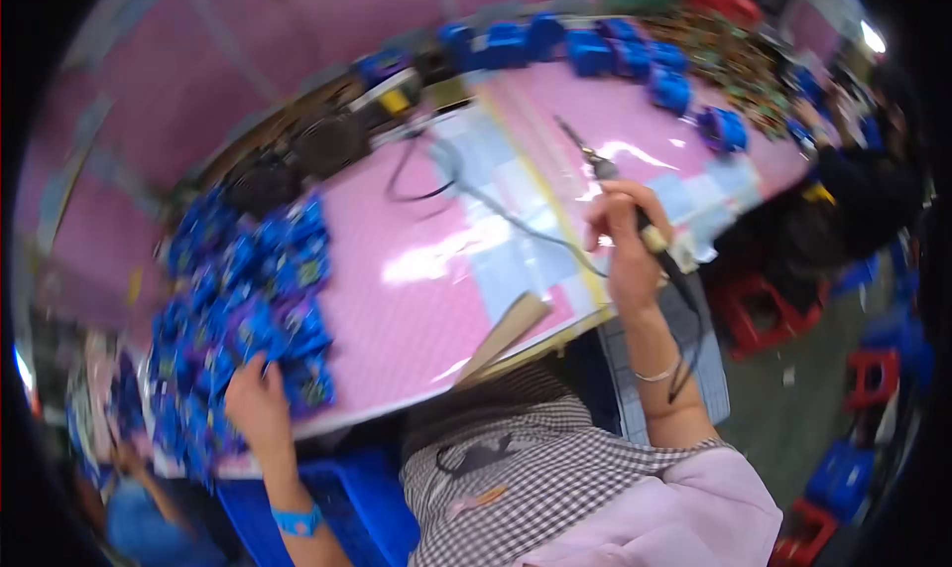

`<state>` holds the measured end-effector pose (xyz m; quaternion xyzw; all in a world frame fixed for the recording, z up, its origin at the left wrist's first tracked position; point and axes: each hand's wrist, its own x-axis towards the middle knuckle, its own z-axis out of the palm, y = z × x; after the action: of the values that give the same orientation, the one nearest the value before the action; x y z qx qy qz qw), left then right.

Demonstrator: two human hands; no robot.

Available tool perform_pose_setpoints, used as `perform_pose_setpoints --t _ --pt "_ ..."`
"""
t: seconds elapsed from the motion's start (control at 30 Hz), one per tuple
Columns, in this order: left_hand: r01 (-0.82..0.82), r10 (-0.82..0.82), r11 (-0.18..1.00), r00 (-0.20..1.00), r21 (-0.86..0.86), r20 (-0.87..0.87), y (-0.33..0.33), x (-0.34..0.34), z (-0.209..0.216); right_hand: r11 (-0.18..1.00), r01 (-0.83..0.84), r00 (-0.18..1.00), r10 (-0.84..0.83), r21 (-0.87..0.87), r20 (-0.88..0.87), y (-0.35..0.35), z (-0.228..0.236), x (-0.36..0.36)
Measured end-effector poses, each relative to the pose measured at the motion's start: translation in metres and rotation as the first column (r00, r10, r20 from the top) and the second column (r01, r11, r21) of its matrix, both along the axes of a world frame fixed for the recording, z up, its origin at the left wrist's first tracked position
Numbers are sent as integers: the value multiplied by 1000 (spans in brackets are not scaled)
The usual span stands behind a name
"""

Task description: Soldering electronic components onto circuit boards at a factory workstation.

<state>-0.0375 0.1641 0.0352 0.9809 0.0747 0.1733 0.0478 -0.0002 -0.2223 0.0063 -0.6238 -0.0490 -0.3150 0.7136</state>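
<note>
A soldering iron is gripped in my right hand, its metal tip pointing up and left above the table. The iron's dark lead hangs down past my right wrist. At the left edge of the table, a heap of blue plastic housings with purplish parts lies piled up. My left hand is at the near side of this heap, fingers curled in and touching it. Whether one housing is between those fingers is hard to make out.
A pink table bears taped paper sheets and a brown strip at its front edge. A loose cable crosses it. More blue housings line the far edge, beside a heap of small parts. Red stools and other people are at the right.
</note>
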Motion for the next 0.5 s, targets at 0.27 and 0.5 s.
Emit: perform_pose_setpoints --t 0.27,0.5 --pt "33 33 975 957 -221 288 -1 -15 11 763 646 754 -641 14 142 -125 14 52" --pt "155 -371 -326 886 -933 277 -50 -38 -14 -4 886 104 -973 -464 207 -297 -66 157"
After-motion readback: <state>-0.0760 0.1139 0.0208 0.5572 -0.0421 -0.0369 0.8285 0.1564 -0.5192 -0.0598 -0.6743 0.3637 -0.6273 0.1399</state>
